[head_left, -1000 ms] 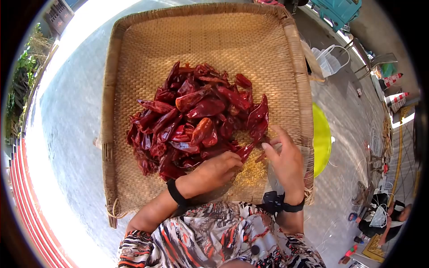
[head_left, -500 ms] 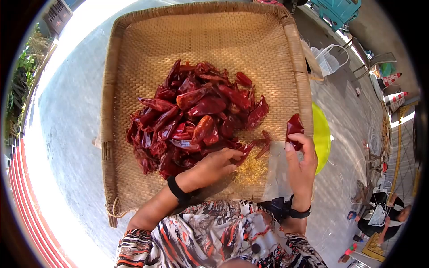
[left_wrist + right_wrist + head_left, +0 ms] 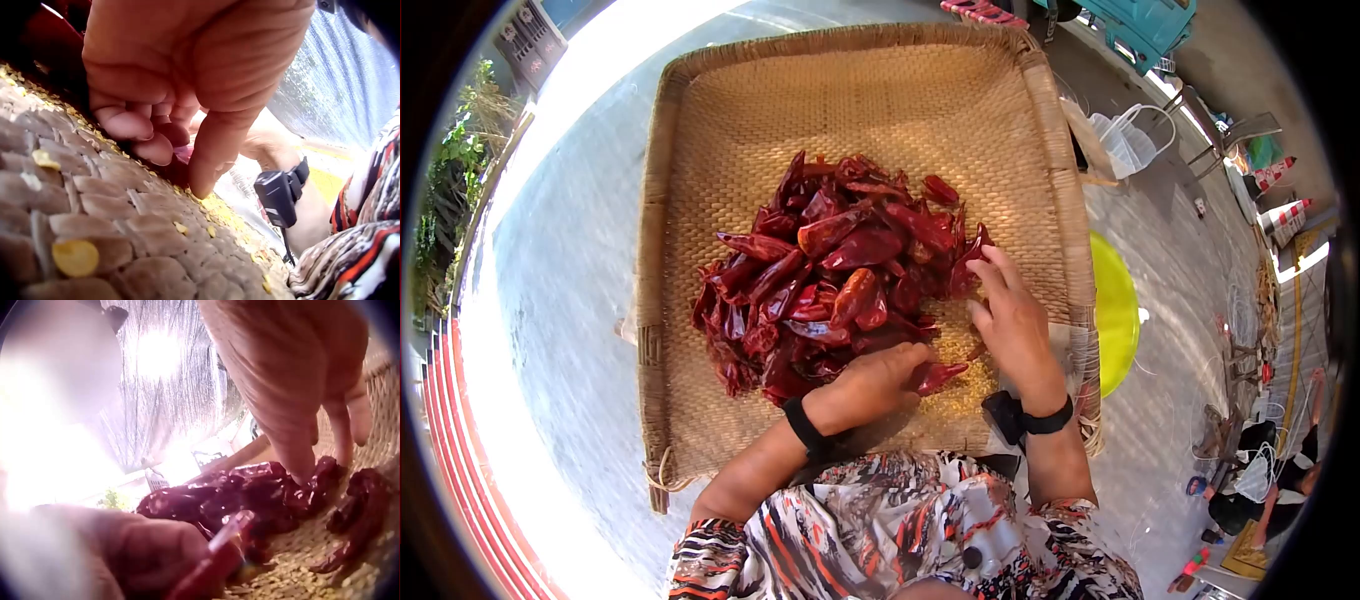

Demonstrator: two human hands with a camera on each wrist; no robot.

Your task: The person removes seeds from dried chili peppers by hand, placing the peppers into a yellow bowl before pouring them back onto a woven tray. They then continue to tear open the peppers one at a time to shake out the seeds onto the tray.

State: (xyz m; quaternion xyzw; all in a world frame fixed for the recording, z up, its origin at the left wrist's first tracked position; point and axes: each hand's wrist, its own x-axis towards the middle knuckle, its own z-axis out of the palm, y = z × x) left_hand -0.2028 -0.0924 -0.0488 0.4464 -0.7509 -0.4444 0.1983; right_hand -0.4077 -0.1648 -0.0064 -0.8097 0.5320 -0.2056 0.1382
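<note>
Left hand (image 3: 868,388) pinches one glossy dark-red chilli (image 3: 940,376), its near end finger-hidden, at the seed-strewn front of the tan woven tray (image 3: 850,95); right hand (image 3: 1017,330), fingers spread, at the red chilli heap's (image 3: 830,265) right edge, contact unclear; glare washes out right-wrist background.

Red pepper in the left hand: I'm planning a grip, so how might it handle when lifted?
The red pepper may feel slippery, given its glossy skin. Its tapered shape could make it swivel if pinched near the tip.
</note>
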